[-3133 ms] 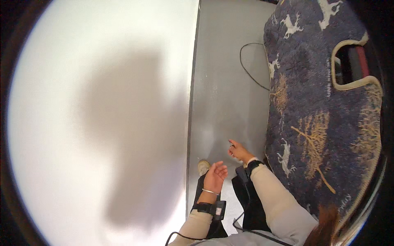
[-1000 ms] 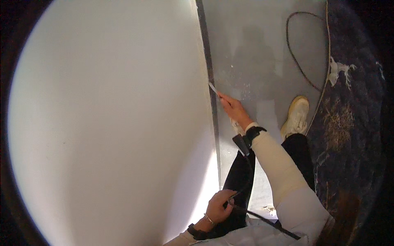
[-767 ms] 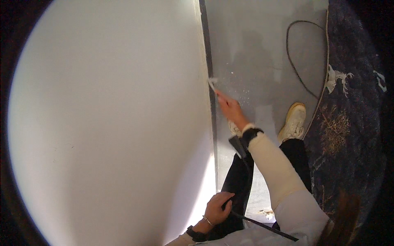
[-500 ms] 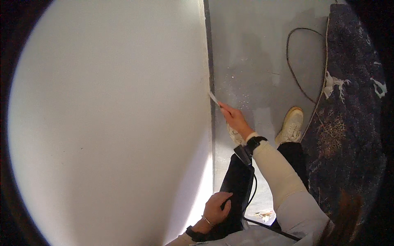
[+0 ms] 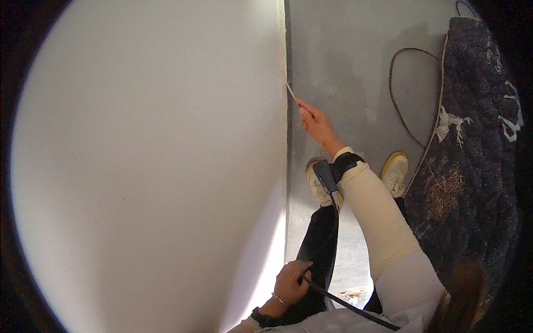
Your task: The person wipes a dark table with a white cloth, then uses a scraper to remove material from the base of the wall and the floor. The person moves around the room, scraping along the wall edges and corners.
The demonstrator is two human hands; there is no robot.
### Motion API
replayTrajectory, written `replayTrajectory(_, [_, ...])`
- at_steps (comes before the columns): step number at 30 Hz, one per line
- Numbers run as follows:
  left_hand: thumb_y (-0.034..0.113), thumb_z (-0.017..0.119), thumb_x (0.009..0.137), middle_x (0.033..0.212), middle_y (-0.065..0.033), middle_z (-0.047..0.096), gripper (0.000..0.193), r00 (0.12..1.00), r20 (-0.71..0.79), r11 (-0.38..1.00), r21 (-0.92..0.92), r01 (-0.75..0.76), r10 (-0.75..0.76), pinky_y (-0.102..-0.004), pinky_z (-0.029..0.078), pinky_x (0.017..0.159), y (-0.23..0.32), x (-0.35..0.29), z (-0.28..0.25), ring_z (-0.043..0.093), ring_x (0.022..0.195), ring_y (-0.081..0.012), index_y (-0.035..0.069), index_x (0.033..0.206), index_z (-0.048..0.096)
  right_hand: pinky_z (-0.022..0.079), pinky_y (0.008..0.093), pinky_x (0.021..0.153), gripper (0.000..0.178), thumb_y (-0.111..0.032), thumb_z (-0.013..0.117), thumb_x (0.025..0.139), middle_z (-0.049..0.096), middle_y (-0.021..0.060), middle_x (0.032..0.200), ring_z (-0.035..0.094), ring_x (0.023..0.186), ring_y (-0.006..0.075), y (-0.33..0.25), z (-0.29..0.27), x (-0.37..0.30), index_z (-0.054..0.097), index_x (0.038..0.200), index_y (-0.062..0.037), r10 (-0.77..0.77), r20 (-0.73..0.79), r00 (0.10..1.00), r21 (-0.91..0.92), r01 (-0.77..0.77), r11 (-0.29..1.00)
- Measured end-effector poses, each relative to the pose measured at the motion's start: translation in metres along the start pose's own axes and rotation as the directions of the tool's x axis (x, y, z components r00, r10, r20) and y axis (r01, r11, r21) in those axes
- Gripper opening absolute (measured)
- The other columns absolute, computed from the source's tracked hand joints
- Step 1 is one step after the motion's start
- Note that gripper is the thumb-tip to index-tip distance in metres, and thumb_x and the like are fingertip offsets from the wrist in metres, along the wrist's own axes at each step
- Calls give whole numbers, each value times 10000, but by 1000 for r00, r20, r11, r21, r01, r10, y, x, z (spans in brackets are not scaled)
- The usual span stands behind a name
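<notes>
Our right hand (image 5: 317,123) gripped a thin tool (image 5: 292,92), its far tip at the dark strip (image 5: 288,50) along the right edge of the white surface (image 5: 166,155). Nearer us, our left hand (image 5: 292,282) was closed around a cord (image 5: 350,306). To the right, a cable (image 5: 391,77) looped beside a dark cloth (image 5: 477,161).

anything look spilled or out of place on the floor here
Two things: a small brownish-white patch on the grey floor between the dark trouser legs, like debris or a stain, too blurred to tell; and a dark cable looped loosely beside the patterned cover, untidy underfoot.
</notes>
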State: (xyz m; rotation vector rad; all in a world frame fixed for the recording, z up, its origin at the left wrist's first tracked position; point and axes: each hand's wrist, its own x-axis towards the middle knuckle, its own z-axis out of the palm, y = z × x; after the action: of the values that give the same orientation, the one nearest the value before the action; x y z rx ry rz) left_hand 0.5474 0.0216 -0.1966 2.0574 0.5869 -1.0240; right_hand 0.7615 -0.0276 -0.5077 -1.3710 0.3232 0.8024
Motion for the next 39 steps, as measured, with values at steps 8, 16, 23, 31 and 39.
replayTrajectory(8, [90,600,745,959,-139,624,244,999,-40,1000,-11,-16,16,-374,472,805,6,1,-3,588,896,-309,48,985,612,340,212,507,345,-213,475,933,388,-69,655,357,565,48,19,-1,-20,512,1271,-152,18,84,996,-133,-6,991])
replayTrajectory(16, [83,605,740,956,-139,627,245,998,-63,1000,-16,-18,17,-371,476,801,11,1,-6,595,892,-302,40,980,618,378,238,558,341,-238,491,921,429,-41,670,399,594,69,39,-2,-17,532,1245,-139,41,136,990,-20,-39,999])
replayTrajectory(23, [84,605,742,955,-139,629,250,997,-72,998,-52,-22,19,-370,469,816,8,-2,-5,594,902,-298,38,988,618,394,239,562,331,-245,501,916,458,-37,664,430,598,68,-3,-22,16,552,1226,-144,38,151,988,-118,-20,993])
replayTrajectory(31, [93,604,748,970,-144,628,259,999,-50,999,-47,14,-16,-369,458,837,7,1,-4,588,923,-301,47,1002,623,379,239,513,327,-258,499,919,468,-38,615,417,547,69,-27,-26,49,560,1215,-135,7,51,999,-67,-4,998])
replayTrajectory(39, [93,605,749,975,-140,629,250,996,-87,999,-44,-6,2,-368,466,832,11,0,-6,589,923,-298,49,995,623,361,244,491,320,-280,479,927,432,-41,589,401,517,77,-34,-23,54,587,1181,-119,-52,-8,999,-210,49,977])
